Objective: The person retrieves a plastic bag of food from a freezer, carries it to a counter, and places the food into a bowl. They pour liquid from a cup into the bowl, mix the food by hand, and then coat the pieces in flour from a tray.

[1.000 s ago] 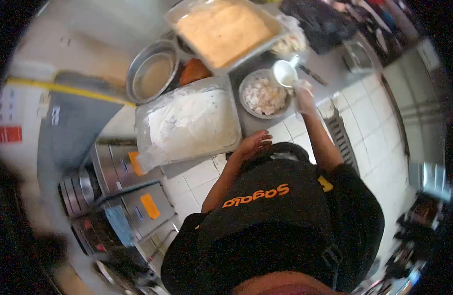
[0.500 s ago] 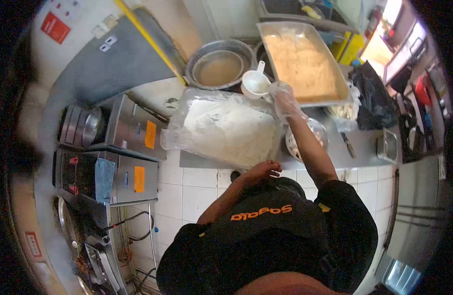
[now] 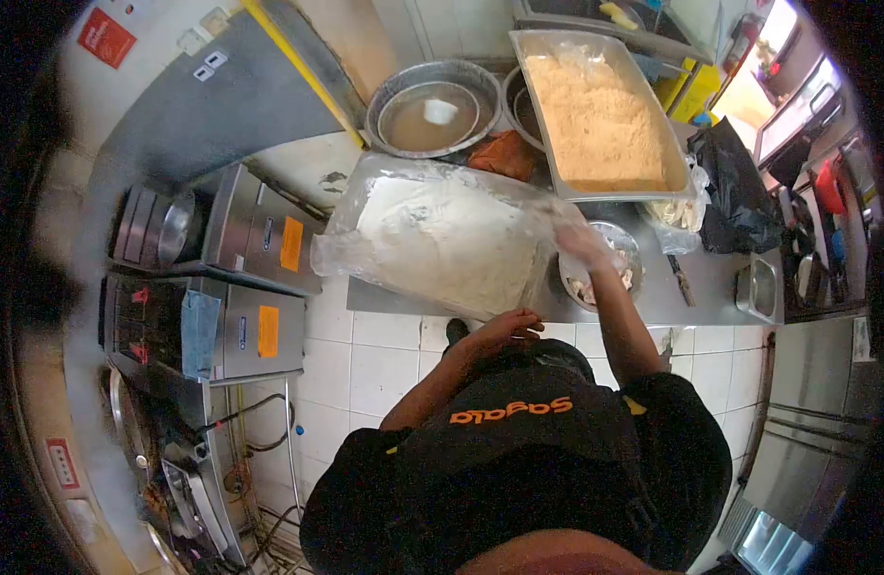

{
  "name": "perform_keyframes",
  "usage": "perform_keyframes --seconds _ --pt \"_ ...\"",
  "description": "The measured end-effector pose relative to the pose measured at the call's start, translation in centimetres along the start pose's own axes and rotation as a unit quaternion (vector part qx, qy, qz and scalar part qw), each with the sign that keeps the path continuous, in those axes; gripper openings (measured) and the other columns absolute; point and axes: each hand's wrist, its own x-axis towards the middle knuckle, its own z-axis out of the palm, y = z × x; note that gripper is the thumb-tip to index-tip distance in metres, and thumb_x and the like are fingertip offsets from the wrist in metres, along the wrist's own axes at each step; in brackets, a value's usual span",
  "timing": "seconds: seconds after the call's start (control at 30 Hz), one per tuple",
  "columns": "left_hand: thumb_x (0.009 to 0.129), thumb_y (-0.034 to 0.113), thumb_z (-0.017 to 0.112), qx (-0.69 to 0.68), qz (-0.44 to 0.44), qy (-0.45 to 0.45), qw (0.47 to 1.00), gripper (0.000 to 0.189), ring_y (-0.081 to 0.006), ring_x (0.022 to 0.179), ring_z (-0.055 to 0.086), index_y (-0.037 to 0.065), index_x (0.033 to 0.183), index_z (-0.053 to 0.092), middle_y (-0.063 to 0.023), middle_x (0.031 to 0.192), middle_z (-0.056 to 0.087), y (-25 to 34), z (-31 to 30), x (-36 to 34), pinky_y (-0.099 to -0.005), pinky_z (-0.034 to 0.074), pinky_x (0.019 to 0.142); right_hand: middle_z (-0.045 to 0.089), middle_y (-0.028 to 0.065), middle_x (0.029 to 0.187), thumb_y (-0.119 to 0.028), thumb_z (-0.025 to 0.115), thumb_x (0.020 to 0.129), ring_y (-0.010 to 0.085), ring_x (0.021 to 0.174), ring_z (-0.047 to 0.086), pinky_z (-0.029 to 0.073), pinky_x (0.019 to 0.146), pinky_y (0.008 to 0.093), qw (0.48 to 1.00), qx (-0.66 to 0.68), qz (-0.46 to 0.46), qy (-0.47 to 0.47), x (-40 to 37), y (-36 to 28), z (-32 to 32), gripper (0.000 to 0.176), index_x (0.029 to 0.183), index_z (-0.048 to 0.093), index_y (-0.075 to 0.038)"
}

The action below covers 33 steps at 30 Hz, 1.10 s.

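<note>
My left hand (image 3: 507, 328), bare, hovers at the table's front edge beside the flour-lined tray; its fingers are loosely stretched and hold nothing. My right hand (image 3: 578, 240), in a clear plastic glove, is smeared by motion between the flour and a metal bowl (image 3: 638, 257) of pale pieces. Its fingers cannot be made out. White flour (image 3: 442, 240) lies in a wide tray lined with clear plastic (image 3: 332, 257). Behind it, a white cup (image 3: 440, 112) sits in the cloudy liquid of a round metal basin (image 3: 370, 120).
A large tray (image 3: 680, 180) of orange-brown powder stands at the back right. A brown cloth-like item (image 3: 502, 155) lies behind the flour. Farther right are a black plastic bag (image 3: 734, 192), a knife (image 3: 682, 281) and a small metal container (image 3: 756, 290). Metal fryers (image 3: 255, 235) stand to the left.
My right hand has let go of the white cup, which now lies in the basin's liquid. That hand has come back toward me, near the bowl. My left hand has barely moved.
</note>
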Motion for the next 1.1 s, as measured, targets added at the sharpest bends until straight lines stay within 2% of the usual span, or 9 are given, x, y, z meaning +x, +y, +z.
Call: perform_keyframes --seconds 0.17,0.27,0.43,0.53,0.6,0.63,0.73,0.97,1.1 --pt "0.087 0.034 0.050 0.020 -0.043 -0.024 0.999 0.035 -0.0173 0.094 0.053 0.008 0.109 0.047 -0.0062 0.106 0.054 0.1 2.1 1.5 -0.0308 0.043 0.079 0.055 0.0131 0.110 -0.028 0.052 0.079 0.0288 0.101 0.052 0.039 0.088 0.0383 0.972 -0.170 0.019 -0.158 -4.8 12.2 3.5 0.043 0.118 0.049 -0.013" --pt "0.086 0.035 0.052 0.047 -0.031 -0.061 0.997 0.038 -0.0199 0.095 0.053 0.006 0.110 0.047 -0.0079 0.106 0.054 -0.6 2.9 2.9 -0.0327 0.044 0.080 0.060 0.0184 0.096 -0.028 0.051 0.078 0.0294 0.086 0.060 0.047 0.075 0.0417 0.997 -0.032 0.038 0.062 -4.6 19.1 8.2 0.047 0.119 0.045 -0.005" --pt "0.086 0.035 0.052 0.065 -0.045 -0.083 0.993 0.039 -0.0195 0.095 0.053 0.005 0.109 0.048 -0.0073 0.106 0.054 -1.1 4.7 4.8 -0.0336 0.045 0.082 0.047 0.0171 0.121 -0.040 0.063 0.067 0.0293 0.106 0.051 0.040 0.087 0.0423 0.938 -0.272 0.113 0.181 -3.7 16.6 11.1 0.077 0.130 0.033 -0.007" --pt "0.085 0.035 0.052 0.069 -0.049 -0.087 0.993 0.040 -0.0227 0.096 0.053 0.004 0.110 0.047 -0.0091 0.107 0.052 -2.4 4.5 6.5 -0.0348 0.045 0.081 0.037 0.0156 0.130 -0.039 0.061 0.069 0.0286 0.115 0.041 0.033 0.095 0.0429 0.951 -0.153 0.239 0.117 -2.8 14.5 11.4 0.069 0.126 0.037 -0.007" --pt "0.086 0.031 0.052 0.262 0.209 -0.179 0.925 0.039 -0.0241 0.098 0.052 0.002 0.111 0.046 -0.0109 0.108 0.052 -2.9 3.6 6.2 -0.0351 0.046 0.080 0.044 0.0127 0.122 -0.034 0.057 0.075 0.0268 0.110 0.045 0.036 0.092 0.0409 0.944 -0.217 0.232 0.089 -1.6 16.6 13.2 0.055 0.121 0.043 -0.007" --pt "0.087 0.028 0.051 0.088 -0.028 -0.078 0.993 0.034 -0.0228 0.097 0.052 0.004 0.111 0.046 -0.0104 0.108 0.052 -1.8 4.9 6.0 -0.0356 0.046 0.081 0.047 0.0113 0.118 -0.032 0.054 0.077 0.0259 0.108 0.047 0.037 0.091 0.0399 0.938 -0.246 0.232 0.072 -1.2 18.0 14.1 0.049 0.118 0.046 -0.007" --pt "0.088 0.028 0.048 0.039 -0.066 -0.033 0.997 0.029 -0.0200 0.095 0.053 0.007 0.108 0.047 -0.0079 0.109 0.054 -1.6 5.3 5.7 -0.0322 0.044 0.079 0.055 0.0084 0.111 -0.027 0.050 0.082 0.0239 0.103 0.051 0.039 0.089 0.0374 0.938 -0.261 0.222 0.048 -0.6 20.9 14.3 0.037 0.113 0.052 -0.007" --pt "0.088 0.030 0.048 0.033 -0.005 -0.022 0.999 0.031 -0.0205 0.098 0.052 0.007 0.109 0.048 -0.0079 0.108 0.054 -1.0 4.9 5.2 -0.0346 0.042 0.083 0.055 0.0082 0.112 -0.027 0.056 0.078 0.0219 0.107 0.050 0.036 0.095 0.0337 0.977 0.171 0.074 0.106 2.5 30.8 14.0 0.043 0.117 0.051 -0.009" --pt "0.087 0.031 0.049 0.029 -0.022 -0.034 0.999 0.035 -0.0218 0.099 0.051 0.006 0.112 0.047 -0.0094 0.110 0.053 -0.5 4.7 5.1 -0.0352 0.042 0.084 0.055 0.0076 0.114 -0.026 0.059 0.077 0.0217 0.110 0.048 0.033 0.098 0.0323 0.769 0.620 0.154 0.028 3.0 34.4 15.4 0.046 0.119 0.049 -0.009"
